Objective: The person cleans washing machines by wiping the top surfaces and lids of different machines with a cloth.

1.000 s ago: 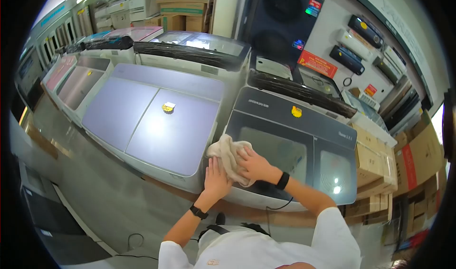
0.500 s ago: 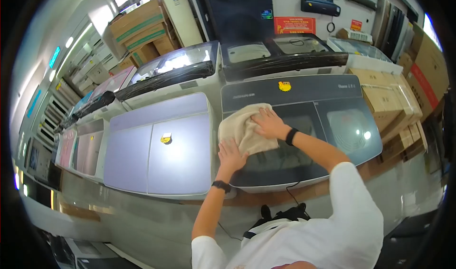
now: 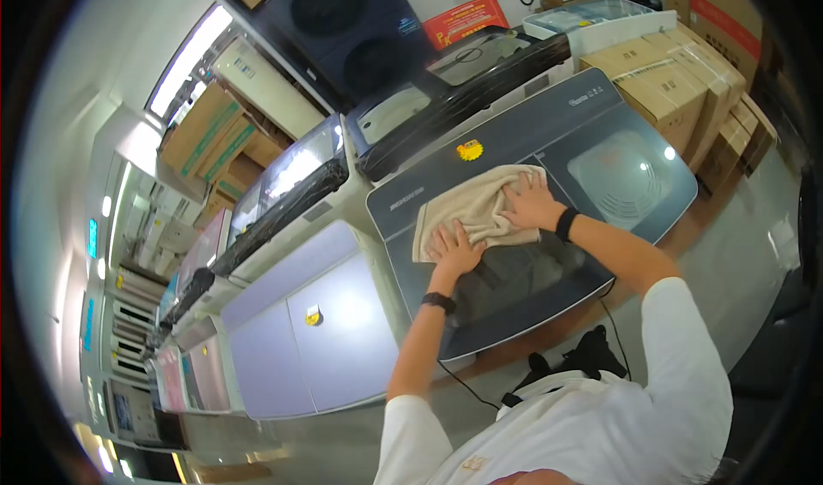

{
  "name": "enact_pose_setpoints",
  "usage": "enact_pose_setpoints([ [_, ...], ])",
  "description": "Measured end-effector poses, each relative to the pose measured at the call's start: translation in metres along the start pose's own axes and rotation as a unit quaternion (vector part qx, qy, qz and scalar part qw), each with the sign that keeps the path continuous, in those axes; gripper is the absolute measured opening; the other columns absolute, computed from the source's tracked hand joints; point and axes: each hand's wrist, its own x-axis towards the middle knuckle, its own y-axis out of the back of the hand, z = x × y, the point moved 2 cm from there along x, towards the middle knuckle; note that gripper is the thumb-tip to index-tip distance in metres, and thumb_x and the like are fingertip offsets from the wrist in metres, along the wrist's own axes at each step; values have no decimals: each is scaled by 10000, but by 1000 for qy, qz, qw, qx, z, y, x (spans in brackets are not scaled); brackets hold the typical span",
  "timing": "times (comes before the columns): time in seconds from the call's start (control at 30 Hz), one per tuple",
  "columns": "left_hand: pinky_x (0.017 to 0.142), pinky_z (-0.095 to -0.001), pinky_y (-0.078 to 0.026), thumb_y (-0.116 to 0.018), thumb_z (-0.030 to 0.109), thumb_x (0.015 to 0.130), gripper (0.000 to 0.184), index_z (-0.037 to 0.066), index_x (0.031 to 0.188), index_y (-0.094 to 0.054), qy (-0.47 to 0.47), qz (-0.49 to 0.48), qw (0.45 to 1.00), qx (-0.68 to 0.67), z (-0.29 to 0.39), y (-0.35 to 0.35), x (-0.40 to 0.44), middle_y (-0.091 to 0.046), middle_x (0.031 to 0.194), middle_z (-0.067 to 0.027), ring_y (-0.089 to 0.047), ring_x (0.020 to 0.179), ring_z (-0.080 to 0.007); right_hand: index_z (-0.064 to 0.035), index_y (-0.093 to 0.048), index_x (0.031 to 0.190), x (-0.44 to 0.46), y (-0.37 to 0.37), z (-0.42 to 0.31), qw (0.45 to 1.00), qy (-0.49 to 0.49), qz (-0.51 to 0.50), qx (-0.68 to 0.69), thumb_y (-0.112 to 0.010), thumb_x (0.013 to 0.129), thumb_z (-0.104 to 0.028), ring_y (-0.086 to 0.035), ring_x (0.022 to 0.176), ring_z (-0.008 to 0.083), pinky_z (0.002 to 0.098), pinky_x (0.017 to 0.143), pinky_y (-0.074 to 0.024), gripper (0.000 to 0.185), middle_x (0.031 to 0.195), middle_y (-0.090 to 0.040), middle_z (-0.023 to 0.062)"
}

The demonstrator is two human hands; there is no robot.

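Note:
A beige cloth (image 3: pixel 463 206) lies spread and wrinkled on the dark glass-like top of a twin-tub washing machine (image 3: pixel 506 301). My left hand (image 3: pixel 455 250) rests on the cloth's near left edge, its fingers spread and flat. On the cloth's right part, my right hand (image 3: pixel 531 205) presses down with fingers stretched apart. Behind the cloth, a yellow sticker (image 3: pixel 469 150) is stuck on the machine's dark panel. To the right of my right hand is the machine's round-patterned lid (image 3: pixel 624 181).
A lilac twin-tub machine (image 3: pixel 300 331) stands close on the left. Plastic-wrapped machines (image 3: pixel 463 99) line the back. Cardboard boxes (image 3: pixel 660 91) are stacked at the right. A black cable (image 3: pixel 619 335) hangs in front of the dark machine, near my feet.
The view has tilted and shifted. Over the dark machine's top, the cloth has moved to the right with both hands on it and now lies more spread out.

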Motion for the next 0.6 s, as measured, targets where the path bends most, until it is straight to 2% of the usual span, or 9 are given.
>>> enact_pose_setpoints([
  [0.03, 1182, -780, 6, -567, 647, 961, 1013, 104, 1699, -135, -3, 14, 1000, 5, 7, -8, 19, -24, 1723, -338, 8, 1590, -546, -103, -568, 1503, 5, 3, 2, 1000, -24, 13, -7, -570, 957, -596, -398, 1363, 679, 715, 1174, -269, 736, 1516, -417, 439],
  [0.13, 1164, -805, -45, -602, 630, 935, 1005, 100, 1688, -201, -56, 46, 996, 48, 21, -44, 35, -65, 1717, -341, -61, 1583, -552, -111, -589, 1486, -23, -22, 9, 996, 69, 59, 27, -614, 932, -542, -388, 1381, 666, 724, 1168, -278, 702, 1528, -438, 399],
  [0.2, 1148, -823, -86, -632, 614, 915, 999, 100, 1680, -248, -157, 97, 977, 106, 27, -65, 20, -99, 1714, -336, -115, 1571, -562, -108, -596, 1480, -72, -13, 19, 992, 116, 37, 19, -624, 928, -524, -386, 1387, 659, 716, 1170, -286, 692, 1527, -451, 380],
  [0.3, 1170, -801, -55, -614, 635, 923, 1016, 132, 1698, -191, -195, 72, 975, 83, 48, -51, -19, -135, 1714, -325, -70, 1587, -541, -115, -575, 1494, -112, 23, 74, 982, 185, -7, -35, -666, 905, -479, -407, 1381, 642, 684, 1174, -318, 698, 1485, -469, 403],
  [0.33, 1128, -841, -120, -705, 640, 854, 1052, 141, 1679, -283, -163, 66, 983, 59, 54, -52, -12, -135, 1723, -300, -164, 1556, -570, -120, -563, 1502, -112, 28, 96, 976, 209, -26, -55, -684, 894, -461, -418, 1376, 635, 670, 1176, -331, 708, 1464, -475, 419],
  [0.43, 1140, -832, -101, -684, 696, 856, 1084, 162, 1691, -245, -159, 105, 979, 71, 70, -58, 28, -112, 1728, -298, -111, 1571, -566, -122, -601, 1485, -64, 32, 146, 1000, 14, 25, 7, -621, 929, -512, -405, 1388, 630, 668, 1189, -306, 679, 1507, -490, 350],
  [0.47, 1166, -809, -44, -631, 715, 891, 1085, 140, 1700, -191, -110, 46, 992, 51, 88, -45, 43, -62, 1735, -303, -21, 1583, -561, -120, -616, 1464, -41, 30, 155, 999, 8, 41, 12, -626, 924, -494, -415, 1376, 629, 664, 1187, -313, 657, 1490, -516, 331],
  [0.57, 1183, -784, 13, -572, 678, 941, 1047, 102, 1701, -140, 8, 3, 1000, -18, 151, -20, 66, -16, 1736, -314, 46, 1585, -554, -106, -674, 1372, 8, -11, 150, 998, 36, 50, 14, -644, 899, -438, -439, 1349, 619, 660, 1173, -331, 579, 1452, -567, 293],
  [0.6, 1182, -778, 45, -548, 607, 968, 965, 64, 1686, -200, 17, 10, 999, -38, 164, -23, 69, 8, 1734, -321, 75, 1585, -550, -100, -696, 1337, 17, -19, 152, 997, 52, 47, 10, -651, 889, -419, -446, 1342, 614, 660, 1166, -337, 551, 1442, -580, 283],
])
